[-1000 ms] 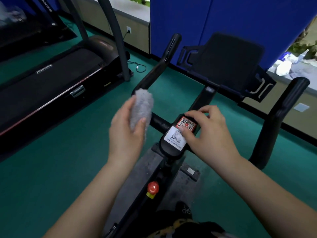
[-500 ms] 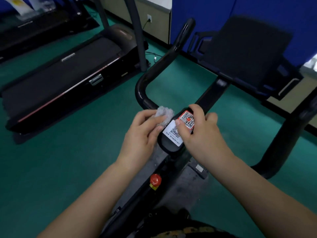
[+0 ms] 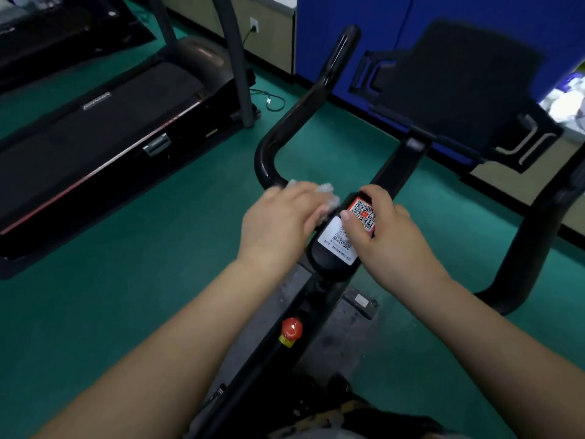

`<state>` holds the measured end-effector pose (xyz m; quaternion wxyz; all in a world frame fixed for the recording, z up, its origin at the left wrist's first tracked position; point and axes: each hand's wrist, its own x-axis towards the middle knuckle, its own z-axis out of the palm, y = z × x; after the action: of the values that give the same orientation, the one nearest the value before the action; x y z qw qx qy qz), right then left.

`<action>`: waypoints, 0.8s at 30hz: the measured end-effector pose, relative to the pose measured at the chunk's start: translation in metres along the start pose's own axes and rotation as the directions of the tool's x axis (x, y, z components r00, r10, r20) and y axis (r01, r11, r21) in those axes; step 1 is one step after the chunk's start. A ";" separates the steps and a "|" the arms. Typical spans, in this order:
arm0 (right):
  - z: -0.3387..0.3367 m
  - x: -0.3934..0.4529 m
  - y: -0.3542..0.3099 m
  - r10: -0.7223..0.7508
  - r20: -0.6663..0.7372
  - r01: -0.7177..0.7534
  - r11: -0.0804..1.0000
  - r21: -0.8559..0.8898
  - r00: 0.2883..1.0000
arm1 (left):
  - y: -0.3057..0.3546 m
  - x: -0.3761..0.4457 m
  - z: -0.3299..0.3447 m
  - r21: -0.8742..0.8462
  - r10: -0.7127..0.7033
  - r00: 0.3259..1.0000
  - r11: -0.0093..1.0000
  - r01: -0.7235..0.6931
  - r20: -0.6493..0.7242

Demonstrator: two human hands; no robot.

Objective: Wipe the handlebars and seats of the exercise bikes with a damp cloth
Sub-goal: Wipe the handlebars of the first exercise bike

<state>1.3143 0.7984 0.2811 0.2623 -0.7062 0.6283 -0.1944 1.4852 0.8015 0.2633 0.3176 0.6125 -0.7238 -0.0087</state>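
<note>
A Johnson treadmill (image 3: 104, 128) is noted at ten o'clock. The damp cloth (image 3: 326, 193) is pressed by the left hand (image 3: 281, 223) onto the handlebar (image 3: 296, 122) crossbar, fingers curled over it, presumably for wiping. The QR-labelled console (image 3: 340, 245) is gripped by the right hand (image 3: 384, 236), apparently as a brace. No containers are visible.

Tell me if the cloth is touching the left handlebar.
Touching. The head view shows the left hand pressing the cloth onto the handlebar beside the centre console.
</note>
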 end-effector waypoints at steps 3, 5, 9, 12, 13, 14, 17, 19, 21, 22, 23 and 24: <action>0.000 0.001 -0.001 0.011 -0.016 -0.011 1.000 -0.024 1.000 | -0.005 0.037 -0.003 0.165 0.049 0.981 0.983 -0.081 0.189; 0.001 0.003 -0.001 0.014 -0.020 -0.015 0.999 -0.031 1.000 | -0.011 0.018 0.002 0.110 0.066 0.989 0.991 -0.080 0.130; 0.001 0.005 -0.004 0.056 -0.026 -0.057 0.997 -0.043 0.998 | -0.016 -0.038 0.012 -0.204 0.052 0.997 0.977 -0.061 -0.050; 0.002 0.005 -0.006 0.064 -0.024 -0.065 0.996 -0.056 0.998 | -0.023 0.001 0.006 -0.080 0.168 0.986 0.983 -0.167 0.015; 0.001 0.005 -0.007 0.061 -0.024 -0.062 0.997 -0.052 0.998 | -0.030 0.017 0.003 -0.051 0.164 0.986 0.985 -0.163 0.022; 0.000 0.004 -0.007 0.058 -0.024 -0.059 0.997 -0.046 0.998 | -0.040 0.031 -0.002 -0.043 0.125 0.992 0.991 -0.124 0.021; 0.001 0.002 -0.006 0.064 -0.023 -0.065 0.997 -0.035 0.998 | -0.071 0.044 -0.013 -0.097 0.031 1.000 0.995 -0.031 0.001; 0.001 0.001 -0.007 0.072 -0.028 -0.073 0.997 -0.037 0.997 | -0.060 0.029 -0.008 -0.090 0.080 0.997 0.993 -0.079 0.006; 0.002 0.002 -0.006 0.074 -0.035 -0.076 0.996 -0.041 0.997 | -0.031 0.009 0.001 -0.107 0.100 0.994 0.990 -0.096 0.040; 0.001 0.002 -0.006 0.070 -0.036 -0.071 0.996 -0.045 0.997 | -0.021 0.002 0.003 -0.123 0.117 0.992 0.986 -0.111 0.046; 0.001 0.003 -0.006 0.064 -0.031 -0.065 0.997 -0.048 0.997 | -0.016 -0.002 0.003 -0.123 0.137 0.990 0.984 -0.131 0.040; 0.000 0.003 -0.006 0.061 -0.023 -0.062 0.997 -0.047 0.998 | -0.020 0.000 0.001 -0.114 0.154 0.988 0.982 -0.150 0.028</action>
<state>1.3197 0.7955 0.2842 0.2445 -0.6904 0.6570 -0.1788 1.5025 0.7965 0.2543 0.3377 0.5364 -0.7726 -0.0358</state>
